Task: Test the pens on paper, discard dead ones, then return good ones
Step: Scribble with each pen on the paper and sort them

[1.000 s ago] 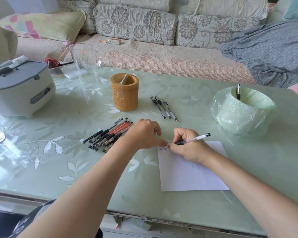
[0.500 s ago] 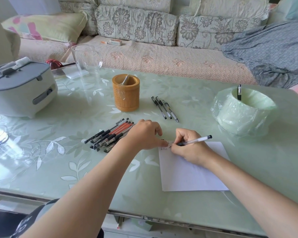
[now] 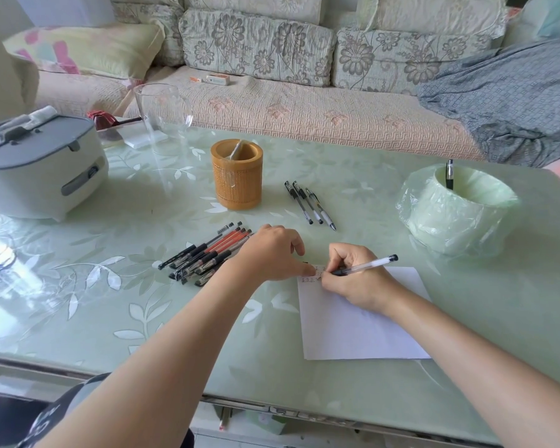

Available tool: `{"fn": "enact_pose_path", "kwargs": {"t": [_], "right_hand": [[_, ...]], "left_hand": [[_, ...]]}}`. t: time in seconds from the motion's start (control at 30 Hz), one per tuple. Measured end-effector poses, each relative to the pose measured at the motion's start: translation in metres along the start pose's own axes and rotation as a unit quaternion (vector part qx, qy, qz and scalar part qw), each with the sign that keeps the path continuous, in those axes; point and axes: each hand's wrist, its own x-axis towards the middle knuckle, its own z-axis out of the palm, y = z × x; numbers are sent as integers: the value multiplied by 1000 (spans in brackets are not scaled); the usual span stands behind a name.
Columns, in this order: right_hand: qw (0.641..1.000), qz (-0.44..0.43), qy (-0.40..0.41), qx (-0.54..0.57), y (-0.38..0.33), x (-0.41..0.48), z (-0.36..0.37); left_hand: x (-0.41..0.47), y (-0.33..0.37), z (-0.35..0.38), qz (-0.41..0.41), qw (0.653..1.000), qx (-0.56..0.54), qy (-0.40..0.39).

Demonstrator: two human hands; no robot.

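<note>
Staying almost unchanged at frame centre: the left hand (image 3: 272,253), fingers curled (holding something or not, I cannot tell), still presses the paper (image 3: 353,331) corner. Just right of it, the right hand (image 3: 356,279) keeps pinching the pen (image 3: 369,263), tip on paper, so this test continues.

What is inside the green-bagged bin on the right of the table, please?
One black pen stands upright against the far inner wall of the bin. Its lower end and the bin's bottom are hidden by the near rim.
</note>
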Motion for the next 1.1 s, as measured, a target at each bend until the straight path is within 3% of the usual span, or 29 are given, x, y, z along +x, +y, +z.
{"fn": "enact_pose_path", "kwargs": {"t": [1.1], "right_hand": [[1000,-4,-9,-5,-2,-2,2]], "left_hand": [[-4,-1,1,8,1000,2,13]]}}
